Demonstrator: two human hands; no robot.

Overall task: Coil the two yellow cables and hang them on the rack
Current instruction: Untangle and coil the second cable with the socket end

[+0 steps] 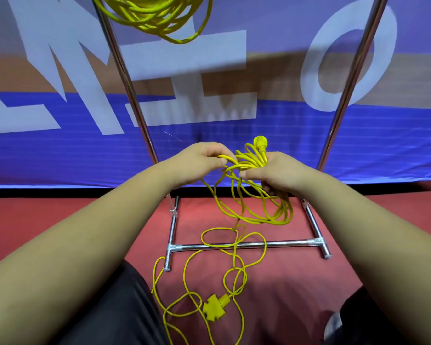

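Observation:
One coiled yellow cable point(157, 16) hangs at the top of the metal rack point(132, 95), its loops drooping between the two uprights. The second yellow cable point(256, 207) is partly coiled: my right hand point(274, 174) grips a bundle of its loops, with the yellow plug point(260, 143) sticking up above the fist. My left hand point(202, 159) pinches a strand of the same cable just left of the bundle. The rest of that cable trails in loose loops down to the floor, ending in a yellow multi-socket point(215, 307).
The rack's base bar point(244, 246) and feet rest on red carpet point(284, 282), with cable loops lying across the bar. A blue banner with large white letters point(234, 150) stands right behind the rack. My dark-clothed knees point(115, 314) frame the bottom.

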